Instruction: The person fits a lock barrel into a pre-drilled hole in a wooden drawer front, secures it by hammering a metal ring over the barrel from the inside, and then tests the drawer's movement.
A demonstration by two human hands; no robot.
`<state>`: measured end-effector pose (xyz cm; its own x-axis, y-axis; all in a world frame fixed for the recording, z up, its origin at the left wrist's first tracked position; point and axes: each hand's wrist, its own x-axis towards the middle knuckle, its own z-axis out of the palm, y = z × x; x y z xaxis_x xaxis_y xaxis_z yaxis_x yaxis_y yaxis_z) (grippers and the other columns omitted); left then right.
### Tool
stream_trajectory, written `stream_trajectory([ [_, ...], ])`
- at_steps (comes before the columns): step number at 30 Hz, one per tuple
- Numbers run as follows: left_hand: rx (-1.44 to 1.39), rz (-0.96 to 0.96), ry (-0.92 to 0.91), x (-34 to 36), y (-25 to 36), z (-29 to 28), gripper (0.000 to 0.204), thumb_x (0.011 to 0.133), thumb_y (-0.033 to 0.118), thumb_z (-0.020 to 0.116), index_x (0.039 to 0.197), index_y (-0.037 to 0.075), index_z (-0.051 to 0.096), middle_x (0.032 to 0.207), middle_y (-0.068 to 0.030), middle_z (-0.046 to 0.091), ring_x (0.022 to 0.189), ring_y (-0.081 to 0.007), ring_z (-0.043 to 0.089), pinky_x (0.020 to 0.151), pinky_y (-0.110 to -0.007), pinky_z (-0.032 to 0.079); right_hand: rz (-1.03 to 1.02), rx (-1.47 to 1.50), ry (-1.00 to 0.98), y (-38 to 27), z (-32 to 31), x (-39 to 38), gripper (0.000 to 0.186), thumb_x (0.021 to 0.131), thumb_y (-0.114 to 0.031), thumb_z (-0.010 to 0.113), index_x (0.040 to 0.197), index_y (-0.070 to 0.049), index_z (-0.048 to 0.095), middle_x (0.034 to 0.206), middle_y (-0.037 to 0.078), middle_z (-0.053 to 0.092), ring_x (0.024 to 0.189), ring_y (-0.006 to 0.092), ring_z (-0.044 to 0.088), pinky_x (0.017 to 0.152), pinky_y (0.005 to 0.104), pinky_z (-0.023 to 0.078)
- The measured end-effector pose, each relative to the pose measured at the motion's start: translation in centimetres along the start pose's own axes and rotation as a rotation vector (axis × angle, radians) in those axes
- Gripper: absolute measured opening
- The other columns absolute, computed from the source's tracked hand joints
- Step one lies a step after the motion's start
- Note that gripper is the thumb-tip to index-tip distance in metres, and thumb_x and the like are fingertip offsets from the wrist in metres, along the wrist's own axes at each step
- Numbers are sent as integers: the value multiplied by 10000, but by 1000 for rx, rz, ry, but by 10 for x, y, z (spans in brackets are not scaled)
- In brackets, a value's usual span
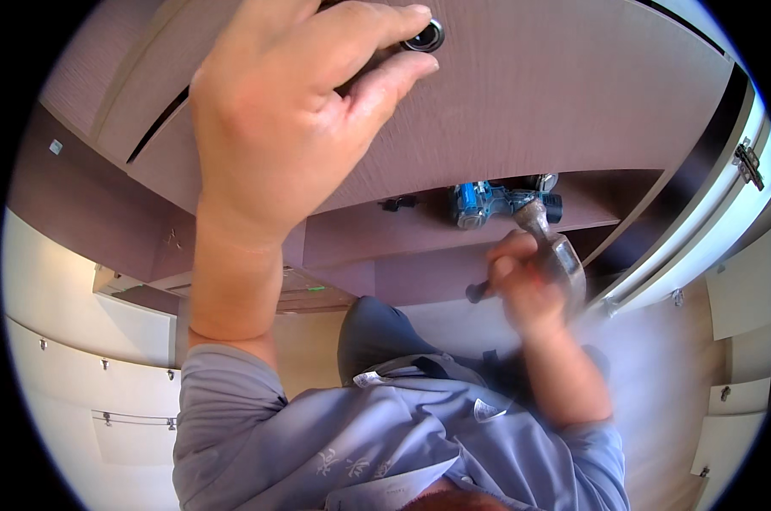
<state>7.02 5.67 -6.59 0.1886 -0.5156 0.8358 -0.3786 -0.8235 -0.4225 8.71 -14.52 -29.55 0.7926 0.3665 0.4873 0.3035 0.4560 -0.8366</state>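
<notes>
My left hand point(292, 119) is raised at the upper left, its thumb and fingertips pinching a small round piece point(425, 37) with a shiny metal rim and a dark centre. That piece sits at the surface of a wood-grain cabinet panel point(522, 102); whether it is partly sunk in cannot be seen. Lower right, my right hand point(529, 285) is closed around a hammer point(563, 260), somewhat blurred. The hammer's metal head shows above and beside the fist, and a dark handle end sticks out to the left. The two hands are well apart.
A blue and black cordless power tool point(479, 204) lies on the shelf point(343, 234) below the panel, with a small black item point(398, 203) left of it. White cabinet doors with hinges point(749, 163) stand at the right. Pale hinged panels point(130, 375) line the lower left.
</notes>
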Motion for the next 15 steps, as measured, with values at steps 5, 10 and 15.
stream_trajectory([
  [5,-141,58,28,-5,-22,5,318,612,-9,903,901,26,777,1092,-183,720,886,-258,727,795,-324,621,69,-8,10,-6,1,-1,122,914,-82,691,980,10,736,821,53,700,693,103,615,635,261,500],
  [10,-64,40,-51,6,-10,-6,308,621,-15,892,902,44,781,1071,-157,731,842,-244,724,767,-311,614,84,8,24,0,1,-2,141,919,-110,693,984,7,739,838,58,707,732,109,624,671,273,509],
  [15,17,137,-93,4,-13,-10,272,638,-16,876,882,46,771,1070,-155,730,817,-239,713,715,-322,592,124,-14,16,0,1,-5,147,923,-112,691,988,10,740,841,56,707,742,104,618,676,272,504],
])
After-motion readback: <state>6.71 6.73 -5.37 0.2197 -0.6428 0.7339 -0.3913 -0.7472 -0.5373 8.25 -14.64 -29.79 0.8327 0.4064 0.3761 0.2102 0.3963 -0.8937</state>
